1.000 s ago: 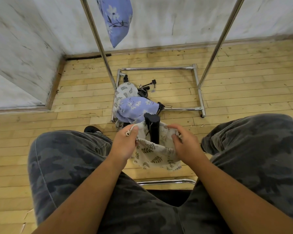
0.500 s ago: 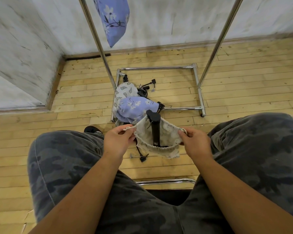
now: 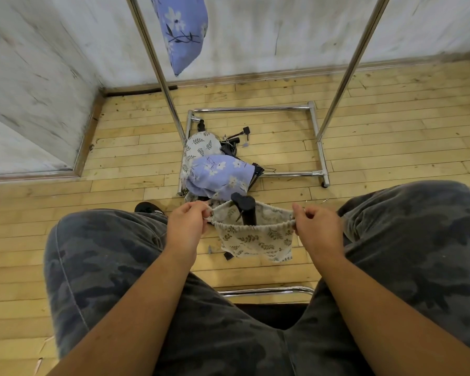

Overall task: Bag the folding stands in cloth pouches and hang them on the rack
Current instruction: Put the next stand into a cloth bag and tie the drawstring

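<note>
Black folding stand (image 3: 245,210) upright, protruding from pouch (image 3: 255,237).

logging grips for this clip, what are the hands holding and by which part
Both hold the leaf-print pouch at its drawstring mouth: left hand at the left end, right hand at the right. A black folding stand pokes out.

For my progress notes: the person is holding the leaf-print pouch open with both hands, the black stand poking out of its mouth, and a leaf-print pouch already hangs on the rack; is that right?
Not quite. The head view shows the hanging pouch on the rack is blue floral, not leaf-print. The rest holds: left hand and right hand hold the leaf-print pouch with the black stand protruding.
</note>
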Tool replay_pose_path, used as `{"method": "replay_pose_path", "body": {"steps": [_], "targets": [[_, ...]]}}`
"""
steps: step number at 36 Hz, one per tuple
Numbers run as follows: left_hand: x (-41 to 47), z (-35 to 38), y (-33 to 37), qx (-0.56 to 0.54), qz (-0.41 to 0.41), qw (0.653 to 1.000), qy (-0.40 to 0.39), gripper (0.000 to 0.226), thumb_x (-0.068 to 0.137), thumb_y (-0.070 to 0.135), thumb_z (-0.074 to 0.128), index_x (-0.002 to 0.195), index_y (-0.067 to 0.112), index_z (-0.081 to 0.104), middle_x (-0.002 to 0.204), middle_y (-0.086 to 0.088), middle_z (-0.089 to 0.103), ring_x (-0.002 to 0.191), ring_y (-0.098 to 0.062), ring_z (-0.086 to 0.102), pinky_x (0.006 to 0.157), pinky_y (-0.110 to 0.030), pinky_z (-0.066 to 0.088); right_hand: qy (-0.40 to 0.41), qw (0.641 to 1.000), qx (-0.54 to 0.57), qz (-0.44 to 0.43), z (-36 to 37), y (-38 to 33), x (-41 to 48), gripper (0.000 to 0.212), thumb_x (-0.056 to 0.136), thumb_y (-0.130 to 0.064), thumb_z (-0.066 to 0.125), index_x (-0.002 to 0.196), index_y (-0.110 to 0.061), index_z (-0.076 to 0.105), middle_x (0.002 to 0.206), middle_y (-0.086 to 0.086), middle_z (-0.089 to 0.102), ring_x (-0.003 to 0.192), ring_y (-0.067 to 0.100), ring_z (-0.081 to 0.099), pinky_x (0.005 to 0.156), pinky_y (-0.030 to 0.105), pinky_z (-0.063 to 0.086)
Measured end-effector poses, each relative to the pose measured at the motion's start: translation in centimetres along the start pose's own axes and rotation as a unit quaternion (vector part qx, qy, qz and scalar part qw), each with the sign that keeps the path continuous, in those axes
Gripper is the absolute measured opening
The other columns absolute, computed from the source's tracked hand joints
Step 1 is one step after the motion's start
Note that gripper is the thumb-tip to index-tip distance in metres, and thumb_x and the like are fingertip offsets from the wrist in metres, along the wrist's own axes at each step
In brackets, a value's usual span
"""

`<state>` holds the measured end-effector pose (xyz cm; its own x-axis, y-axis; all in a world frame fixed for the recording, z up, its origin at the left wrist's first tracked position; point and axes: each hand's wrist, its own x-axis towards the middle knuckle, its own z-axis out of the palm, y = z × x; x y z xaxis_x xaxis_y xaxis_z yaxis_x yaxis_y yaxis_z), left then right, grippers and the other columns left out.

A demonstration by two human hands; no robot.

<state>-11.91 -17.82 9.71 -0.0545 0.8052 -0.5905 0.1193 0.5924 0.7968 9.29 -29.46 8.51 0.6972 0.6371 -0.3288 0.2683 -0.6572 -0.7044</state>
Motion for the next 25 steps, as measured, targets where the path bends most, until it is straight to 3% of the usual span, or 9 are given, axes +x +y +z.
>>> {"method": "replay_pose_path", "body": {"steps": [4, 7, 10, 12, 15, 19, 22, 25], "targets": [[-0.3, 0.0, 0.2, 0.014, 0.016, 1.000, -0.009, 0.022, 0.093, 0.009, 0.064, 0.071, 0.014, 0.064, 0.073, -0.008, 0.049, 0.066, -0.019, 0.039, 0.061, -0.034, 0.035, 0.006, 1.000, 0.019, -0.013, -0.2, -0.2, -0.3, 0.041, 0.102, -0.037, 0.059, 0.072, -0.012, 0.069, 0.064, 0.004, 0.065, 0.048, 0.004, 0.050, 0.039, 0.011, 0.037], [-0.4, 0.0, 0.2, 0.029, 0.035, 0.998, -0.031, 0.017, 0.096, 0.012, 0.065, 0.079, 0.013, 0.068, 0.076, -0.007, 0.051, 0.070, -0.020, 0.042, 0.062, -0.033, 0.039, 0.000, 0.999, 0.015, -0.038, -0.2, -0.5, -0.4, 0.040, 0.101, -0.039, 0.061, 0.074, -0.012, 0.073, 0.064, 0.009, 0.066, 0.050, 0.008, 0.048, 0.044, 0.019, 0.040], [-0.4, 0.2, -0.1, 0.041, 0.049, 0.996, -0.062, 0.016, 0.099, 0.013, 0.064, 0.086, 0.012, 0.073, 0.069, 0.000, 0.055, 0.064, -0.016, 0.044, 0.059, -0.030, 0.042, -0.025, 0.997, 0.039, -0.055, -0.1, -1.1, -0.7, 0.030, 0.099, -0.041, 0.063, 0.083, -0.020, 0.076, 0.071, -0.001, 0.070, 0.062, 0.015, 0.063, 0.055, 0.031, 0.056], [-0.2, 0.4, -0.4, 0.043, 0.045, 0.995, -0.082, 0.014, 0.099, 0.011, 0.063, 0.091, 0.012, 0.075, 0.064, 0.003, 0.053, 0.061, -0.015, 0.042, 0.058, -0.029, 0.042, -0.063, 0.993, 0.085, -0.044, 0.1, -1.2, -0.8, 0.025, 0.100, -0.038, 0.062, 0.090, -0.021, 0.076, 0.079, -0.003, 0.071, 0.070, 0.015, 0.065, 0.059, 0.032, 0.059], [0.2, 0.6, -0.8, 0.060, 0.006, 0.994, -0.095, 0.016, 0.098, 0.015, 0.065, 0.114, 0.016, 0.069, 0.070, 0.002, 0.054, 0.061, -0.012, 0.047, 0.064, -0.029, 0.048, -0.115, 0.981, 0.158, -0.018, 0.3, -1.1, -1.0, 0.022, 0.102, -0.031, 0.060, 0.093, -0.018, 0.074, 0.077, 0.002, 0.069, 0.067, 0.013, 0.061, 0.060, 0.026, 0.054], [0.3, 0.5, -1.4, 0.074, -0.076, 0.989, -0.103, 0.035, 0.099, 0.024, 0.068, 0.129, 0.025, 0.050, 0.074, 0.000, 0.054, 0.061, -0.011, 0.048, 0.062, -0.028, 0.050, -0.140, 0.969, 0.203, -0.014, 0.4, -1.3, -1.2, 0.025, 0.103, -0.025, 0.059, 0.091, -0.010, 0.075, 0.073, 0.009, 0.070, 0.059, 0.011, 0.057, 0.061, 0.030, 0.053], [0.1, 0.5, -1.6, 0.071, -0.115, 0.983, -0.127, 0.032, 0.101, 0.029, 0.065, 0.129, 0.027, 0.049, 0.067, 0.001, 0.051, 0.057, -0.010, 0.046, 0.057, -0.027, 0.049, -0.171, 0.960, 0.222, -0.012, 0.5, -1.4, -1.3, 0.026, 0.103, -0.022, 0.059, 0.089, -0.006, 0.075, 0.078, 0.017, 0.071, 0.063, 0.017, 0.059, 0.066, 0.034, 0.054], [0.4, 0.5, -1.9, 0.085, -0.126, 0.977, -0.150, 0.027, 0.102, 0.029, 0.065, 0.125, 0.018, 0.056, 0.059, 0.001, 0.051, 0.055, -0.009, 0.047, 0.058, -0.026, 0.051, -0.195, 0.950, 0.241, -0.013, 0.5, -1.6, -1.6, 0.027, 0.103, -0.022, 0.058, 0.090, -0.003, 0.074, 0.076, 0.012, 0.069, 0.066, 0.020, 0.060, 0.071, 0.036, 0.055]]}}
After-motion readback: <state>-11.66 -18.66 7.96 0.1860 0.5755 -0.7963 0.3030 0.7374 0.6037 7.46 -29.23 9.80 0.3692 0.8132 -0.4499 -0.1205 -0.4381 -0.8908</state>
